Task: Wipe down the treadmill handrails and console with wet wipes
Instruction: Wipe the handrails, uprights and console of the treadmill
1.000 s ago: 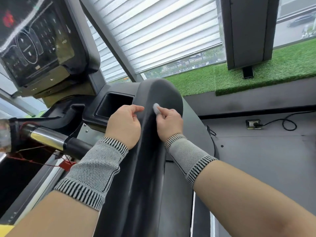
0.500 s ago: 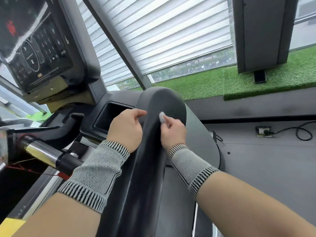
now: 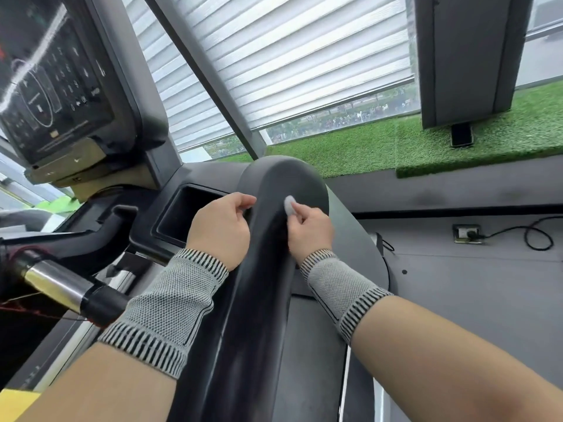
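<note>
Right hand (image 3: pixel 309 228) pinches a small bunched white wet wipe (image 3: pixel 288 205) between thumb and curled fingers, wipe pressed against the black handrail (image 3: pixel 259 287) near its rounded top end. Only a small bit of the wipe shows past the fingertips; rest is hidden in the grip.

Left hand (image 3: pixel 219 228) sits on the opposite side of the same handrail, level with the right hand, fingers curled, thumb tip touching the rail's left edge. Cannot tell whether it actually grips the rail or holds anything; palm side is hidden.

Both wrists carry grey knit wrist sleeves (image 3: pixel 166 312) with black-and-white striped cuffs. Forearms bare below them.

Handrail runs from the bottom of the view up between the two hands, dome-shaped cap just beyond the fingertips.

Just left of the left hand: a rectangular recessed tray (image 3: pixel 185 213) in the dark treadmill body. Further left and above it: the console (image 3: pixel 58 86), dark screen panel with faint keypad and dial markings, tilted. Left and below the left wrist: a chrome grip bar (image 3: pixel 53 283) with black ends, red wire near it.

Beyond the hands: window blinds (image 3: pixel 289 56), then a strip of artificial grass (image 3: pixel 380 147) with a grey pillar (image 3: pixel 466 56) standing on it.

Right of the right hand, well apart: a floor socket (image 3: pixel 467 233) in the grey floor with a black cable (image 3: pixel 530 236) plugged in and looping off to the right.
</note>
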Motion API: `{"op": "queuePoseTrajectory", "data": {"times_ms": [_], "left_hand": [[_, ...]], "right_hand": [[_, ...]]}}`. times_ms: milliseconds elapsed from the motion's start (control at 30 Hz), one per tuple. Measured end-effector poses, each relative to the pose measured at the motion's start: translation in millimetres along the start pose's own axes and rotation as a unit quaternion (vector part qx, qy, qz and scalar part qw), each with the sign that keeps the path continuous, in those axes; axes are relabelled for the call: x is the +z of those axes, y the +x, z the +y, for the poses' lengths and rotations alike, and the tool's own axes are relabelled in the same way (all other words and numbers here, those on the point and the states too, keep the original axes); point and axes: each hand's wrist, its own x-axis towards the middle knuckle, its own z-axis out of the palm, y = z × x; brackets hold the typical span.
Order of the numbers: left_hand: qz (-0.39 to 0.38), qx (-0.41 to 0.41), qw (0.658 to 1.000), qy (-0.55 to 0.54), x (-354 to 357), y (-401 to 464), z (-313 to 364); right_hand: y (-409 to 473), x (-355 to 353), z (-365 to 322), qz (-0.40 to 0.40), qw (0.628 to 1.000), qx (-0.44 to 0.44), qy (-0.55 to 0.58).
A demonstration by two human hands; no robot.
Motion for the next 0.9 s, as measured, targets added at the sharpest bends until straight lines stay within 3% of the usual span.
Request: {"op": "queuePoseTrajectory", "data": {"times_ms": [67,100,233,333,400,500,600,667,767,833,900], "left_hand": [[-0.001,-0.002,1.000,-0.005,1,3,1],[0.000,-0.002,1.000,-0.005,1,4,1],[0.005,0.000,1.000,-0.015,2,10,3],[0.011,0.000,1.000,-0.010,3,11,4],[0.010,0.000,1.000,-0.008,3,13,3],[0.005,-0.012,1.000,-0.015,4,16,3],[0.000,-0.011,1.000,-0.020,6,19,4],[0.001,-0.007,1.000,-0.016,7,21,6],[0.009,0.001,1.000,-0.007,8,25,9],[0.013,0.001,1.000,-0.003,8,27,11],[0.011,-0.001,1.000,-0.004,8,29,12]], "right_hand": [[-2,-4,13,0.000,0.997,0.071,0.025],[-10,-6,14,0.002,0.998,0.052,0.037],[-40,-5,-14,-0.010,0.975,-0.219,0.043],[-16,1,-31,-0.002,0.969,-0.248,-0.002],[5,0,-33,-0.012,0.981,-0.193,-0.013],[23,1,-3,0.000,0.999,0.000,-0.041],[10,-3,17,0.026,0.988,0.139,0.066],[-4,-4,11,0.021,0.993,0.070,0.090],[-10,-4,-22,-0.021,0.985,-0.164,0.042],[6,-1,-36,-0.037,0.977,-0.208,0.001],[28,0,-39,-0.031,0.984,-0.171,-0.032]]}}
